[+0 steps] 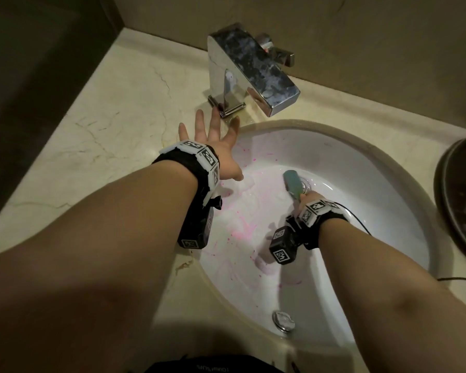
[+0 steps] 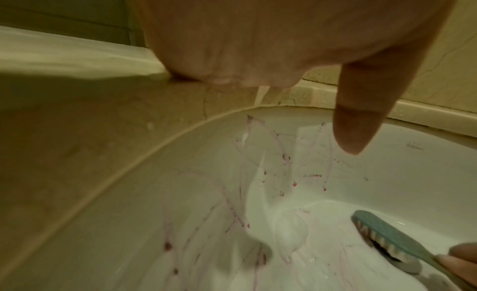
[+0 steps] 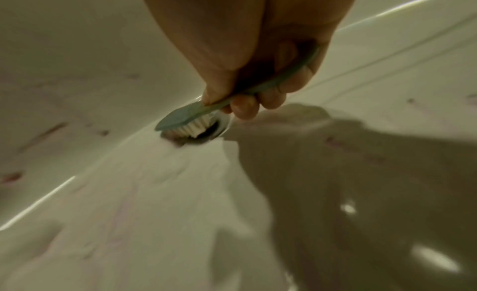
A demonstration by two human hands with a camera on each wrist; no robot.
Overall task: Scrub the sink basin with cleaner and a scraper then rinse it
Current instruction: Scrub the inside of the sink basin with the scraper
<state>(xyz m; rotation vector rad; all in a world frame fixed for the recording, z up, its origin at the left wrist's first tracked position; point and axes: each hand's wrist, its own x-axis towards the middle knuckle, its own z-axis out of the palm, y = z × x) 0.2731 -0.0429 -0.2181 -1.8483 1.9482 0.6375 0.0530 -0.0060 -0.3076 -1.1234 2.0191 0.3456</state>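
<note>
The white sink basin [image 1: 361, 168] is streaked with pink cleaner [image 1: 242, 230] and pale foam. My right hand [image 1: 308, 200] grips the handle of a teal scrub brush [image 1: 293, 183], whose white bristles [image 3: 196, 128] press on the basin by the drain [image 3: 219, 124]. The brush [image 2: 382, 236] also shows at the lower right of the left wrist view. My left hand [image 1: 215, 144] lies flat with fingers spread on the counter at the basin's left rim, just before the faucet base. Its thumb [image 2: 361, 116] hangs over the basin.
A square chrome faucet [image 1: 253, 68] stands behind the basin, spout over its far rim. The beige marble counter [image 1: 105, 125] stretches left. A dark round bowl [image 1: 463, 200] sits at the right edge. An overflow cap [image 1: 283, 320] is on the near wall.
</note>
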